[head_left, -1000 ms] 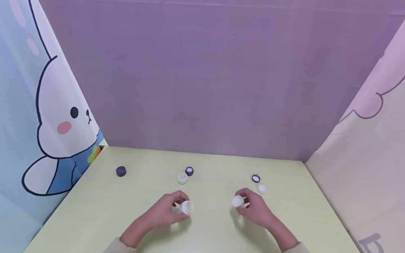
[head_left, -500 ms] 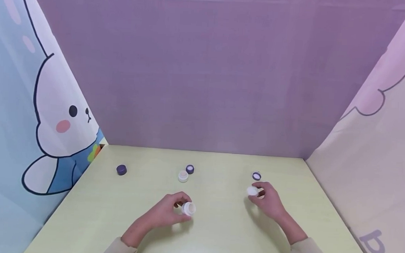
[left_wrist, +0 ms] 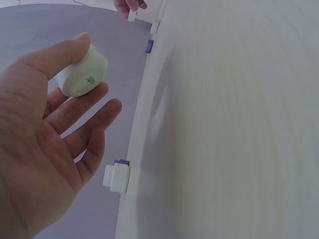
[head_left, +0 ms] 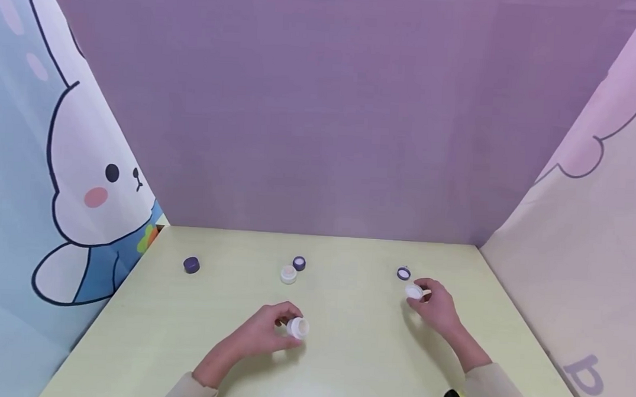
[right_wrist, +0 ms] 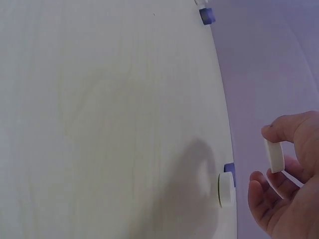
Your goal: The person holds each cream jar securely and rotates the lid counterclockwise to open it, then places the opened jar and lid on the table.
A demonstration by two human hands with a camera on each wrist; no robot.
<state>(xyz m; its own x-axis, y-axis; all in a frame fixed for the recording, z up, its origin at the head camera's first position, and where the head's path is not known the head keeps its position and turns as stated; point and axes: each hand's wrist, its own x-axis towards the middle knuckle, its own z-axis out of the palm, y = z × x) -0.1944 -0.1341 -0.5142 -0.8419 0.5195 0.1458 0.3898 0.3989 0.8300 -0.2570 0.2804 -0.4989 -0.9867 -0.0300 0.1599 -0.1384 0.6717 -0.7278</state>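
Separately, the left hand [head_left: 263,332] pinches a white jar [left_wrist: 82,72], base print [left_wrist: 90,79] illegible; the right hand [head_left: 438,308] pinches a lid [right_wrist: 275,157].

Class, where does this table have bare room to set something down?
Bare: between left cap and standing jar; between left hand and right hand. Crowded: at the standing jar, with the middle cap close behind, and by the right hand, where right cap and loose lid sit close together.
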